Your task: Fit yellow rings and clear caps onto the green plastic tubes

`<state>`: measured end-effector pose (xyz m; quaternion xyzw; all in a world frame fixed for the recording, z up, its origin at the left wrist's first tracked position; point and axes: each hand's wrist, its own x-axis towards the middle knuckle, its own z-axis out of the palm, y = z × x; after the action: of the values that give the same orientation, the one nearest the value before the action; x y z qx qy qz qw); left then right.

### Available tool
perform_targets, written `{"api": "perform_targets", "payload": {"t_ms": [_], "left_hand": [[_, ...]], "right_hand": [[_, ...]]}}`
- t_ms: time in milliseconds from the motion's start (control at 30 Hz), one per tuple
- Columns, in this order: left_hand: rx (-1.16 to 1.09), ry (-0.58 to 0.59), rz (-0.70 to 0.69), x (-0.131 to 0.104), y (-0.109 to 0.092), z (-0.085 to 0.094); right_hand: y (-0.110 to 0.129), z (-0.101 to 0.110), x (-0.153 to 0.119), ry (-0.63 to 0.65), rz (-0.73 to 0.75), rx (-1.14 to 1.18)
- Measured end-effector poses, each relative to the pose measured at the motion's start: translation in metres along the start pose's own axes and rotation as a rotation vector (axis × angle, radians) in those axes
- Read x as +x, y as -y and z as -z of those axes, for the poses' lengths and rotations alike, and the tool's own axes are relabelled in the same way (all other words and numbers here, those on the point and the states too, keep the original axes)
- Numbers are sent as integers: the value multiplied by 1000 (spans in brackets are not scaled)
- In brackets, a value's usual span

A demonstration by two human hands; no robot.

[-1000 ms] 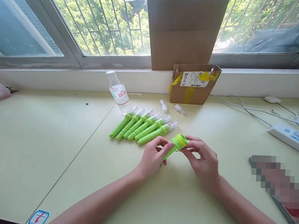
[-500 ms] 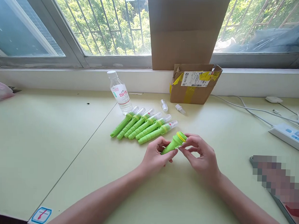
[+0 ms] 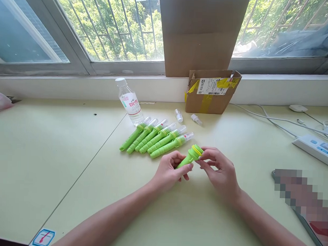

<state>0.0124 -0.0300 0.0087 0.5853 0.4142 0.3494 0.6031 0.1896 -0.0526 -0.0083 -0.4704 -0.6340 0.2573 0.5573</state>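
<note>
My left hand [image 3: 173, 168] is closed around the lower part of a green plastic tube [image 3: 188, 159], which tilts up to the right. A yellow ring [image 3: 197, 150] circles the tube near its wide end. At that end my right hand [image 3: 218, 169] pinches the rim with thumb and fingertips; the exact grip is partly hidden. Just beyond my left hand, several similar green tubes [image 3: 155, 139] with clear tips lie side by side, slanting. Two loose clear plastic tips [image 3: 178, 115] lie farther back, apart from the tubes.
A water bottle [image 3: 130, 103] stands behind the row of tubes. Against the sill sits a cardboard box [image 3: 211, 94] with its flap raised. To the right are a power strip [image 3: 315, 149], white cables [image 3: 263, 117] and a phone [image 3: 301, 206], its screen blurred.
The whole view has shifted slightly. My right fingertips have moved a little at the tube's wide end; both hands keep hold of the tube.
</note>
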Motion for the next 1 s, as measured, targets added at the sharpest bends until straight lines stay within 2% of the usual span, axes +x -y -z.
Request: {"api": "perform_targets", "payload": {"t_ms": [333, 467, 633, 800, 1000], "left_hand": [[-97, 140, 28, 2, -6, 7], [-77, 195, 23, 3, -7, 8], [36, 126, 12, 2, -7, 3], [5, 39, 18, 0, -5, -1], [-53, 69, 41, 1, -7, 1]], "right_hand": [[1, -1, -1, 1, -10, 21], [0, -3, -3, -46, 72, 11], [-4, -5, -4, -150, 170, -47], [-3, -8, -5, -167, 212, -52], [-3, -8, -6, -164, 186, -31]]}}
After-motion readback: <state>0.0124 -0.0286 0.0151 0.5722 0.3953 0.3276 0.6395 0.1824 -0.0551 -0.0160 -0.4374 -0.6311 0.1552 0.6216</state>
